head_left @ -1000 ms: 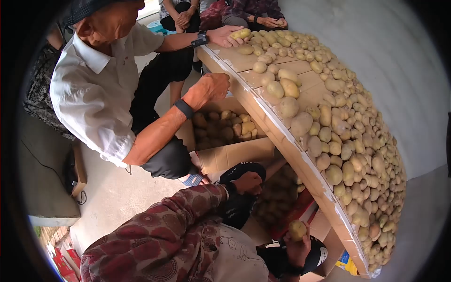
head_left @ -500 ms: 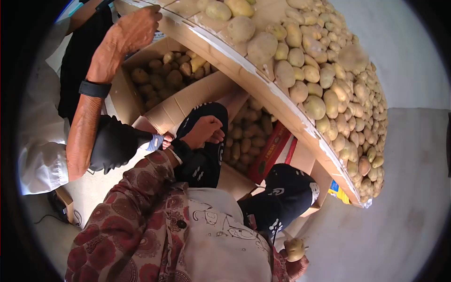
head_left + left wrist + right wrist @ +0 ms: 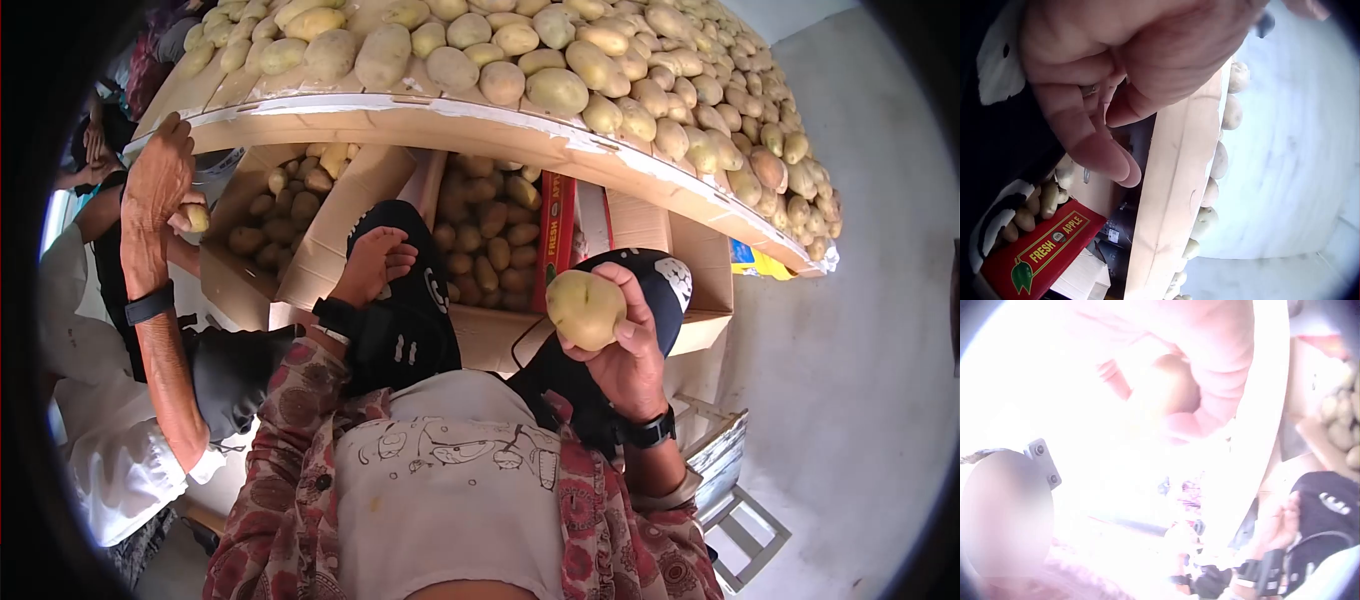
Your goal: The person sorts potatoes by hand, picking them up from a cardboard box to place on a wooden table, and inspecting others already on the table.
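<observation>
Right hand (image 3: 625,350) curls round a potato (image 3: 585,308), lifted near for a look; left hand (image 3: 375,262) rests loose-fingered on the knee (image 3: 410,300).

We have lifted the potato (image 3: 585,308) in our right hand (image 3: 625,355) from beside our hip to chest height.

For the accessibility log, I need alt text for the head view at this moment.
Seen from above, the person's right hand holds up a potato, while the left hand rests on a dark-trousered knee. Ahead, a wooden table is heaped with potatoes above open cardboard boxes of more; a second person stands alongside.
</observation>
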A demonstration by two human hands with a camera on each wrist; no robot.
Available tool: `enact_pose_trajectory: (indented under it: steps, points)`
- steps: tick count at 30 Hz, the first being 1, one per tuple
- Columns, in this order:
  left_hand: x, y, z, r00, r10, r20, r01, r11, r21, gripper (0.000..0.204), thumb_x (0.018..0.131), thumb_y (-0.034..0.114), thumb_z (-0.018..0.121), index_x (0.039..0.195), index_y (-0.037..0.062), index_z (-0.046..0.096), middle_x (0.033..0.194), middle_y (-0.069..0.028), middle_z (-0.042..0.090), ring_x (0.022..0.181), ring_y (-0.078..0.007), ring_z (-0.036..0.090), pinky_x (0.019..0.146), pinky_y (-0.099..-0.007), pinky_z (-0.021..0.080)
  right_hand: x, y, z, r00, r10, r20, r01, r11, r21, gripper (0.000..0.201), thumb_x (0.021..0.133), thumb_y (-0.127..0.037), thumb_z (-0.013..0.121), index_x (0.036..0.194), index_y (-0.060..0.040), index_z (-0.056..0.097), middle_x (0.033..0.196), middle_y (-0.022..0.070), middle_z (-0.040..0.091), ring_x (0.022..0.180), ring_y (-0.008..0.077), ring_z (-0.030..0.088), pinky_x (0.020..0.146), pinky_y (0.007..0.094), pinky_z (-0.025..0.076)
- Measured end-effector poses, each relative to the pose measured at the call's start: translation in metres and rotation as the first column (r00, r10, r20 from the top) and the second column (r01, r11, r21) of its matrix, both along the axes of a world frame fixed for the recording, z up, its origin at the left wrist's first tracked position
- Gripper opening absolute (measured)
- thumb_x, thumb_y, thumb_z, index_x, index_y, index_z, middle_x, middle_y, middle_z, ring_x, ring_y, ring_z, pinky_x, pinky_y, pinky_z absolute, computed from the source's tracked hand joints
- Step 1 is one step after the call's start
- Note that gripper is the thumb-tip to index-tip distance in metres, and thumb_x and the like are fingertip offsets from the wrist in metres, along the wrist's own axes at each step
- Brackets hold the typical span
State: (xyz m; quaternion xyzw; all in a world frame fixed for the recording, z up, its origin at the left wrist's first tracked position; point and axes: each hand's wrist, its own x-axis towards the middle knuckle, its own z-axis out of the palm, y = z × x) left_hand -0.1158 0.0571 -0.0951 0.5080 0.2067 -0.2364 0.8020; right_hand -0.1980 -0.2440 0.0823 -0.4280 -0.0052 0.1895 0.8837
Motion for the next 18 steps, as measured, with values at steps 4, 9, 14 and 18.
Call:
enact_pose_trajectory:
  steps: [4, 9, 14, 18]
  points:
    - [-0.001, -0.038, 0.034, 0.980, -0.194, 0.034, 0.180, 0.952, 0.248, 0.018, 0.090, 0.015, 0.049, 0.106, 0.0100, 0.051, 0.095, -0.0047, 0.061, 0.077, -0.0115, 0.059, 0.066, -0.0240, 0.049, 0.014, -0.044, 0.042, 0.962, -0.186, 0.200, 0.220, 0.962, -0.164, 0.048, 0.080, -0.016, 0.056, 0.124, -0.0052, 0.039, 0.107, 0.0130, 0.056, 0.088, 0.0203, 0.060, 0.070, 0.0293, 0.051]
    - [-0.015, -0.099, 0.156, 0.764, -0.435, 0.476, 0.545, 0.831, -0.114, 0.057, 0.087, 0.033, 0.057, 0.133, 0.0104, 0.032, 0.118, -0.0066, 0.052, 0.099, -0.0164, 0.056, 0.079, -0.0292, 0.050, 0.024, -0.027, 0.047, 0.914, 0.006, 0.406, 0.209, 0.850, -0.483, 0.044, 0.078, 0.003, 0.063, 0.118, -0.0058, 0.046, 0.106, 0.0045, 0.057, 0.099, 0.0108, 0.053, 0.085, 0.0256, 0.045]
    - [-0.025, -0.109, 0.161, 0.819, -0.350, 0.454, 0.487, 0.843, -0.230, 0.053, 0.083, 0.023, 0.063, 0.127, 0.0106, 0.036, 0.112, -0.0061, 0.053, 0.093, -0.0158, 0.060, 0.065, -0.0257, 0.054, 0.030, 0.008, 0.019, 0.667, 0.376, 0.643, 0.452, 0.482, -0.751, 0.044, 0.076, -0.002, 0.068, 0.115, -0.0056, 0.048, 0.103, 0.0059, 0.056, 0.097, 0.0095, 0.052, 0.076, 0.0247, 0.048]
    - [-0.019, -0.074, 0.132, 0.842, -0.256, 0.474, 0.328, 0.942, -0.074, 0.034, 0.085, 0.017, 0.057, 0.115, 0.0071, 0.046, 0.092, -0.0068, 0.060, 0.077, -0.0161, 0.064, 0.051, -0.0217, 0.049, -0.015, -0.013, -0.005, 0.950, 0.061, 0.305, 0.174, 0.709, -0.683, 0.021, 0.082, -0.009, 0.064, 0.099, -0.0009, 0.055, 0.092, 0.0075, 0.059, 0.081, 0.0090, 0.057, 0.063, 0.0227, 0.049]
